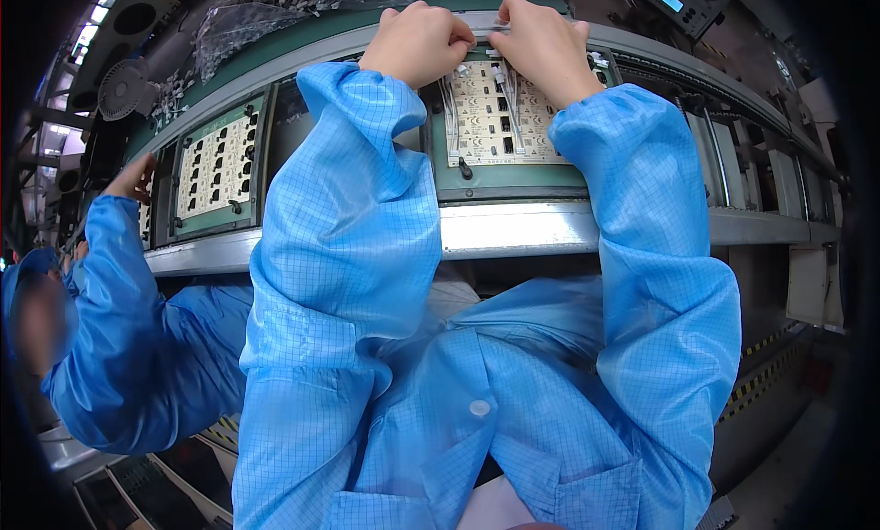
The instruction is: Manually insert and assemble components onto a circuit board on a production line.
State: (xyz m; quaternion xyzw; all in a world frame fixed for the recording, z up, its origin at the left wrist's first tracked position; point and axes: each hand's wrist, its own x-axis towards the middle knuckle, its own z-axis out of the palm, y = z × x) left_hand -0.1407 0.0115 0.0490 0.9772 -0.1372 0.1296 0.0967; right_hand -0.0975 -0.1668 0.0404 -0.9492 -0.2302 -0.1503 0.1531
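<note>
Both my hands meet over the far edge of a cream circuit board panel (pixel 481 117), which lies in a green carrier tray (pixel 513 180). My left hand (pixel 417 46) is closed, its fingertips pinched; what they hold is hidden. Close beside it, my right hand (pixel 545 53) is also closed, with thin pale wire leads (pixel 497 28) showing at its thumb and finger. White wire leads (pixel 451 117) with small connectors run down the panel's left side. More white leads (pixel 515 113) cross its middle, beside a row of black components. A black clip (pixel 465 168) sits at the tray's near edge.
Left along the metal rail (pixel 518 229) lies another panel (pixel 217 163) in its tray. A co-worker's hand (pixel 137 177) reaches in farther left. Clear plastic bags (pixel 247 30) and loose white connectors (pixel 172 99) lie behind, near a small fan (pixel 126 90). A device with a lit display (pixel 671 0) stands far right.
</note>
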